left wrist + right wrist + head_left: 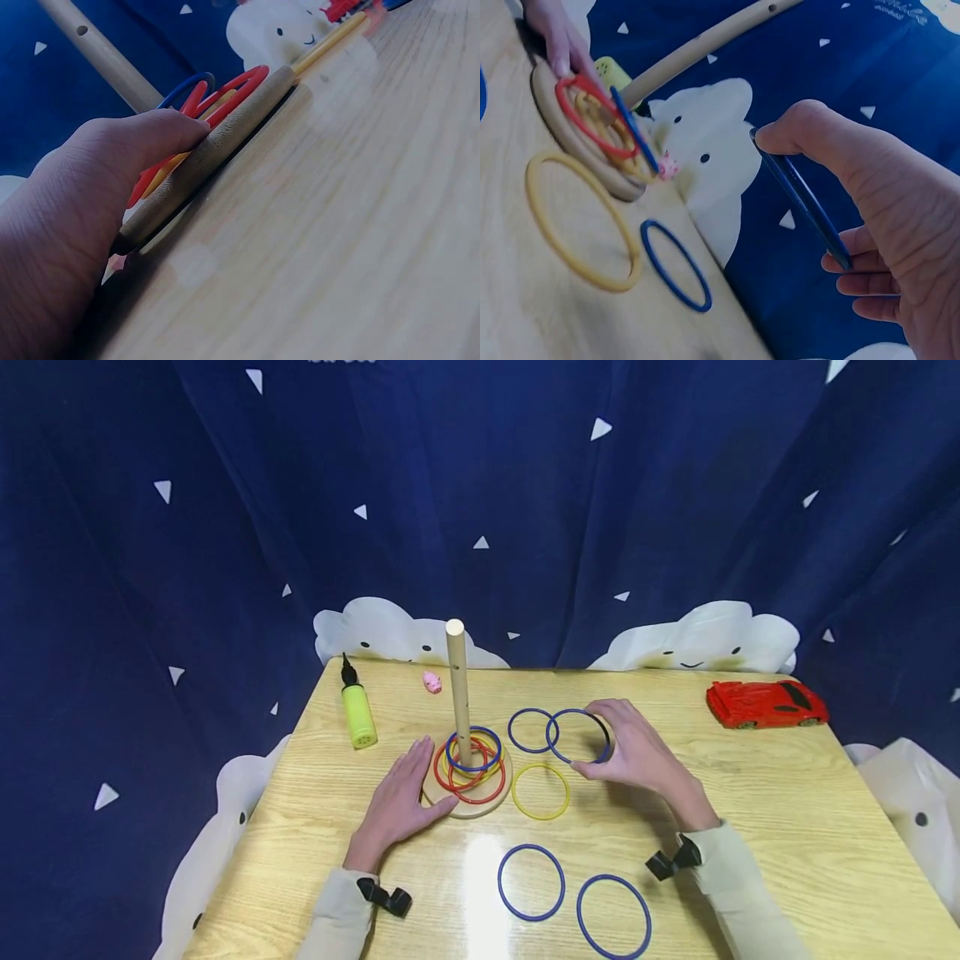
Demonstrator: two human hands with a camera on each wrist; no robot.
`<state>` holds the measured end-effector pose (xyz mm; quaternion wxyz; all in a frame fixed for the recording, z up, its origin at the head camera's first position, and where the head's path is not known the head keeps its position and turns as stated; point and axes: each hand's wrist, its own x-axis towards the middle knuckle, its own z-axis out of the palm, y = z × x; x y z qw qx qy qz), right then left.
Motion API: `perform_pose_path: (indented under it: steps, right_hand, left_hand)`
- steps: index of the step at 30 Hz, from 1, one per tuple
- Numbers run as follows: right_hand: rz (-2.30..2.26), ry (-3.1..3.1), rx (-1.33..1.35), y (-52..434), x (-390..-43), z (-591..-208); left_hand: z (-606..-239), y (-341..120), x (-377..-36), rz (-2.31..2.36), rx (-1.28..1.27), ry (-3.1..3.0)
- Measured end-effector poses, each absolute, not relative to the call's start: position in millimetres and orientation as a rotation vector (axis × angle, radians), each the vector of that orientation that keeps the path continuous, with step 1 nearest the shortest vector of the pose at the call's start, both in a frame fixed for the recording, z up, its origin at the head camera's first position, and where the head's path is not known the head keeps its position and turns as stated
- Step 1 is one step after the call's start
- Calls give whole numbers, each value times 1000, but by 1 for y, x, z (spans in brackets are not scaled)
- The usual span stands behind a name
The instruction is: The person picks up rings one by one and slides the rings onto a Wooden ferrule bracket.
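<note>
blue ring (578, 736) | thin hoop, lifted and tilted off the table | right of wooden peg stand (467, 760)

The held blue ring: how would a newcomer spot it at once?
Find the wooden peg mid-table; look just right of it. The right hand pinches this blue ring, lifted off the table, overlapping another blue ring. The other loose rings lie flat, untouched.
</note>
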<state>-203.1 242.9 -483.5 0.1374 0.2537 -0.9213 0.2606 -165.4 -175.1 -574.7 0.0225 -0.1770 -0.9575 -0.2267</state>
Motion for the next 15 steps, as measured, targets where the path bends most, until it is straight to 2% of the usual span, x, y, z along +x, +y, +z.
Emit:
perform_pose_path:
  steps: [15]
  right_hand:
    - [799,-2566,857,219,-214,-451]
  left_hand:
    - [-573,-174,-163,-709,-560,-2930]
